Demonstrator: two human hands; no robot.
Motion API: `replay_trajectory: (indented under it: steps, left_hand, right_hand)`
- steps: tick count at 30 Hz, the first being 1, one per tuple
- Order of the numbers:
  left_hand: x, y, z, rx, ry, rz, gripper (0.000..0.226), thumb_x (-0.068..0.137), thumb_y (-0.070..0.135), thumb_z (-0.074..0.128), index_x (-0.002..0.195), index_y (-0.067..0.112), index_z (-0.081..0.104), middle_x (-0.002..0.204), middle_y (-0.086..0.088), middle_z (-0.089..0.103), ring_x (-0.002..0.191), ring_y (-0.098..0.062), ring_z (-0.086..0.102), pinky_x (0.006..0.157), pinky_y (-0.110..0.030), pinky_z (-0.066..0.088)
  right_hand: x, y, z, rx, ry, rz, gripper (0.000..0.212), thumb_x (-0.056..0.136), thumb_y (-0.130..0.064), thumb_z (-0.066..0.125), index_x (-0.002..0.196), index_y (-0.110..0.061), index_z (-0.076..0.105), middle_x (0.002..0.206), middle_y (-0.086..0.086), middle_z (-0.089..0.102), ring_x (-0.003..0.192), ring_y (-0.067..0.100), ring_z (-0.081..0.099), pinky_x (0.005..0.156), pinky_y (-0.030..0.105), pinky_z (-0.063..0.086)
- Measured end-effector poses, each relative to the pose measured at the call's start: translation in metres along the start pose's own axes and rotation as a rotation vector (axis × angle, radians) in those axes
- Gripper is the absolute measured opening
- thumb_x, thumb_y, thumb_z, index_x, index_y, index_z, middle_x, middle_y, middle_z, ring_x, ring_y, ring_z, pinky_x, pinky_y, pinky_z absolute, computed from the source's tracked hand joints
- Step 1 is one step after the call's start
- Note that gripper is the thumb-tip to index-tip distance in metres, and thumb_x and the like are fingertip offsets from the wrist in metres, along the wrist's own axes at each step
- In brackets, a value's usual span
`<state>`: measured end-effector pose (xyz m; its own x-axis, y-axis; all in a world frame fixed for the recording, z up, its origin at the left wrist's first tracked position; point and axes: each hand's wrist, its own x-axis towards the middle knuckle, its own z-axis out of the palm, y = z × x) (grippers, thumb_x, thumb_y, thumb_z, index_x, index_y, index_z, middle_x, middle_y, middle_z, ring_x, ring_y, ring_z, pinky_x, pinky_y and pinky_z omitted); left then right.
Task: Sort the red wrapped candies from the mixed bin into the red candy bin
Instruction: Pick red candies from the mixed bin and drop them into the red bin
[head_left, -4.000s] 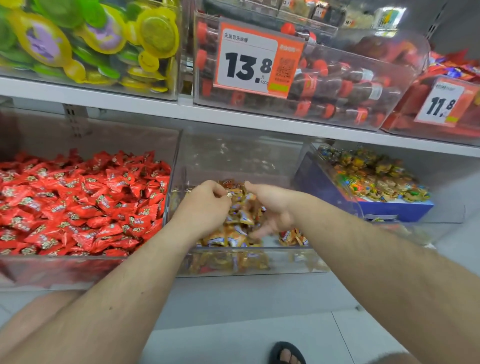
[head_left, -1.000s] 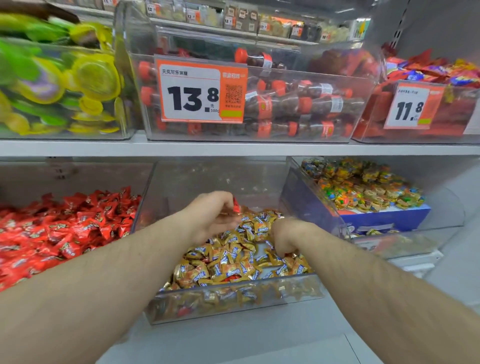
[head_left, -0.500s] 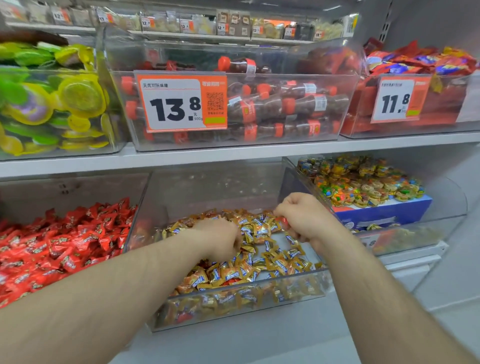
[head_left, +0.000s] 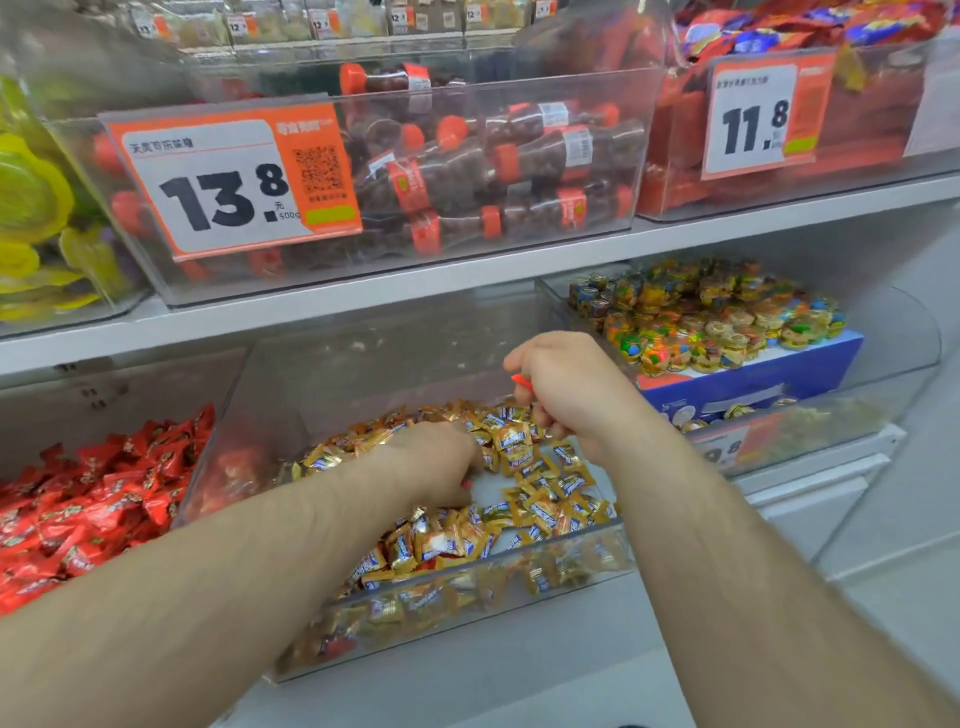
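A white metal shelf (head_left: 415, 280) runs across, carrying clear plastic bins. Below it, the clear bin of red wrapped candies (head_left: 93, 499) sits at the left, just beside the clear mixed bin (head_left: 467, 587) heaped with gold-wrapped sweets. Both arms reach into the mixed bin. The right hand (head_left: 566, 384) is raised above the heap, fingers curled round a small red wrapped candy (head_left: 522, 381). The left hand (head_left: 431, 462) lies palm down among the gold wrappers; I cannot tell what its fingers hold.

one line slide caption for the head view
Right hand pinches a red candy above the mixed bin while the left hand digs among gold candies.
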<state>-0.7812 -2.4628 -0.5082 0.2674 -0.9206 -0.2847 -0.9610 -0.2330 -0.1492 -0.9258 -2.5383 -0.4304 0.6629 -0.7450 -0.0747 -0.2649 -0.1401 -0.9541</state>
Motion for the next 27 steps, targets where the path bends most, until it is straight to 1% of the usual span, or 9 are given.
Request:
replay_trajectory:
  steps: [3, 7, 12, 15, 17, 20, 23, 25, 27]
  left_hand:
    - [-0.002, -0.004, -0.007, 0.110, -0.049, 0.004, 0.041, 0.085, 0.036, 0.068, 0.124, 0.034, 0.060, 0.115, 0.005, 0.063, 0.100, -0.022, 0.063, 0.071, -0.034, 0.053]
    - [-0.007, -0.002, -0.006, 0.112, -0.023, 0.038, 0.027, 0.083, 0.030, 0.068, 0.109, 0.029, 0.062, 0.103, 0.004, 0.064, 0.092, -0.022, 0.062, 0.064, -0.031, 0.047]
    - [-0.023, -0.011, -0.022, -0.508, 0.135, -0.067, 0.028, 0.080, 0.019, 0.071, 0.107, 0.023, 0.067, 0.081, 0.009, 0.061, 0.072, -0.008, 0.058, 0.064, -0.022, 0.048]
    - [-0.043, -0.020, -0.038, -0.894, 0.194, -0.211, 0.008, 0.089, 0.023, 0.066, 0.093, 0.017, 0.071, 0.070, 0.008, 0.063, 0.052, -0.002, 0.052, 0.051, -0.017, 0.041]
    - [-0.059, -0.027, -0.045, -0.902, 0.131, -0.265, 0.027, 0.093, 0.037, 0.062, 0.080, 0.014, 0.068, 0.057, 0.008, 0.052, 0.047, -0.008, 0.041, 0.050, -0.024, 0.033]
    - [-0.077, -0.033, -0.050, -0.755, 0.084, -0.291, 0.042, 0.092, 0.048, 0.060, 0.062, 0.018, 0.053, 0.046, 0.009, 0.039, 0.044, -0.010, 0.034, 0.050, -0.025, 0.028]
    - [-0.089, -0.035, -0.053, -0.581, 0.015, -0.289, 0.041, 0.090, 0.048, 0.062, 0.064, 0.017, 0.054, 0.054, 0.006, 0.050, 0.048, -0.011, 0.045, 0.052, -0.023, 0.035]
    - [-0.096, -0.035, -0.051, -0.565, -0.059, -0.270, 0.036, 0.091, 0.044, 0.063, 0.071, 0.016, 0.055, 0.059, 0.004, 0.059, 0.051, -0.009, 0.058, 0.051, -0.020, 0.040]
    - [-0.102, -0.035, -0.046, -0.521, -0.110, -0.249, 0.031, 0.092, 0.035, 0.063, 0.074, 0.013, 0.051, 0.060, 0.002, 0.064, 0.049, -0.008, 0.062, 0.046, -0.017, 0.041]
  right_hand:
    - [0.006, 0.004, 0.006, -0.066, -0.006, -0.013, 0.020, 0.087, -0.010, 0.052, 0.095, 0.005, 0.064, 0.070, 0.010, 0.052, 0.047, 0.019, 0.043, 0.044, 0.025, 0.030]
    - [0.010, 0.007, 0.013, -0.105, -0.026, -0.033, 0.019, 0.083, -0.010, 0.050, 0.089, 0.006, 0.058, 0.071, 0.010, 0.049, 0.055, 0.020, 0.041, 0.044, 0.025, 0.028]
    - [0.006, 0.003, 0.012, -0.241, -0.050, -0.101, 0.024, 0.084, -0.023, 0.064, 0.066, -0.010, 0.057, 0.035, -0.009, 0.040, 0.047, 0.016, 0.041, 0.045, 0.022, 0.030]
    - [0.001, -0.002, 0.014, -0.488, -0.251, -0.116, 0.041, 0.089, -0.040, 0.064, 0.063, -0.012, 0.050, 0.040, -0.004, 0.042, 0.040, 0.016, 0.039, 0.043, 0.020, 0.032]
    - [-0.002, -0.002, 0.022, -0.621, -0.427, -0.085, 0.041, 0.091, -0.042, 0.062, 0.066, -0.011, 0.054, 0.048, 0.002, 0.047, 0.039, 0.018, 0.043, 0.045, 0.020, 0.036]
    - [-0.010, 0.000, 0.047, -0.785, -0.690, -0.082, 0.011, 0.091, -0.022, 0.063, 0.090, -0.017, 0.072, 0.056, 0.002, 0.058, 0.043, 0.019, 0.051, 0.048, 0.023, 0.044]
    - [-0.014, 0.005, 0.073, -0.934, -0.881, -0.041, 0.036, 0.090, -0.005, 0.053, 0.116, -0.023, 0.070, 0.068, 0.002, 0.065, 0.048, 0.018, 0.051, 0.050, 0.024, 0.044]
    - [-0.013, 0.008, 0.082, -1.071, -0.917, -0.024, 0.034, 0.092, -0.007, 0.050, 0.118, -0.015, 0.070, 0.087, 0.007, 0.070, 0.052, 0.019, 0.050, 0.052, 0.025, 0.043]
    - [-0.009, 0.011, 0.081, -1.196, -0.865, -0.002, 0.026, 0.094, -0.009, 0.046, 0.097, -0.003, 0.071, 0.095, 0.011, 0.072, 0.054, 0.020, 0.052, 0.054, 0.028, 0.044]
